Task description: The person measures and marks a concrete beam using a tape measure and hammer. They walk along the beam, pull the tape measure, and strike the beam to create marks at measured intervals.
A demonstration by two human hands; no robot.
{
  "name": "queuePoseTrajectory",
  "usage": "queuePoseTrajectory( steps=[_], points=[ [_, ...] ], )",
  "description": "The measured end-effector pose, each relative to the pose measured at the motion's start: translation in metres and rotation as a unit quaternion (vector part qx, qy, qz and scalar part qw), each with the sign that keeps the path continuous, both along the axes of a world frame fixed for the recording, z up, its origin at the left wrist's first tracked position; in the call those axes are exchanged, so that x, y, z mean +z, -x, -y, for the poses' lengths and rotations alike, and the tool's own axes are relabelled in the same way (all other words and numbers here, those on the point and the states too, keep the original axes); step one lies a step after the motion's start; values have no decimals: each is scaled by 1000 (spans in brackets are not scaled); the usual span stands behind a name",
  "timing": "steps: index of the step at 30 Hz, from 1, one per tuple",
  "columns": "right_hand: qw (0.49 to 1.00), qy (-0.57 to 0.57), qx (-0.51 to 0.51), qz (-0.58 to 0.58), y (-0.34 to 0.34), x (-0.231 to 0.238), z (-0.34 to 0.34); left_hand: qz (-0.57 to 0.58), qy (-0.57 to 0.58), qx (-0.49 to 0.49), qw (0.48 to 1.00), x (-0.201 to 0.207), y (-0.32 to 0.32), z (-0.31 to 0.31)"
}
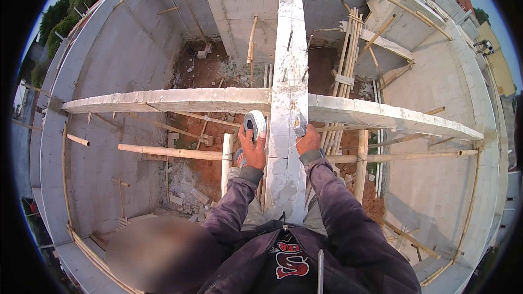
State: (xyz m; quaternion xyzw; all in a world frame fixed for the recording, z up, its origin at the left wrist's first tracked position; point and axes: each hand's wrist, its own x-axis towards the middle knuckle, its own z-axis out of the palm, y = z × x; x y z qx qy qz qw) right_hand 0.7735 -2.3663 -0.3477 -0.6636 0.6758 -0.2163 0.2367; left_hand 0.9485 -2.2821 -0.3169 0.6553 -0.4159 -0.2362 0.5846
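My left hand (253,151) is closed on a ring-shaped roll (260,120), pale outside with a dark inner ring, held upright just left of the concrete beam (285,185). Across the beam, my right hand (309,141) grips a small grey rectangular block (299,124) at the beam's right edge. What the block is I cannot make out. A thin pale string shows by the right fingers; where its ends run is unclear. My legs straddle the beam. Several short dark steel bars (290,41) stick up from the beam farther ahead.
Narrow cross beams (180,99) run left and right to the block walls (120,71). Bamboo poles (169,151) and upright timber posts (362,166) stand below. The reddish ground with rubble (188,185) lies far down. A blurred patch hides the lower left.
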Motion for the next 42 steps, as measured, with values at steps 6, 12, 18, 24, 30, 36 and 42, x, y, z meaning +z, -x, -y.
queuePoseTrajectory(
  steps=[6, 12, 18, 24, 30, 36, 42],
  points=[
    [982, 14, -40, 182, 21, 34, 79, -386, 47, -133, 912, 28, -30, 167],
    [963, -43, -8, 265, 22, 33, 166, -332, 8, -147, 932, 3, -10, 265],
    [922, -51, -17, 384, -7, 17, 236, -267, 4, -143, 953, -9, 2, 296],
    [885, -111, 76, 447, -3, 24, 247, -215, -28, -190, 958, 0, 6, 284],
    [851, -139, 7, 507, -12, 26, 243, -133, -33, -183, 974, 3, 7, 270],
    [889, -121, -17, 442, -15, 35, 237, -101, -33, -163, 981, 19, 10, 269],
    [927, -124, -22, 354, -19, 24, 234, -205, -103, -69, 971, 2, 18, 261]
  ],
)
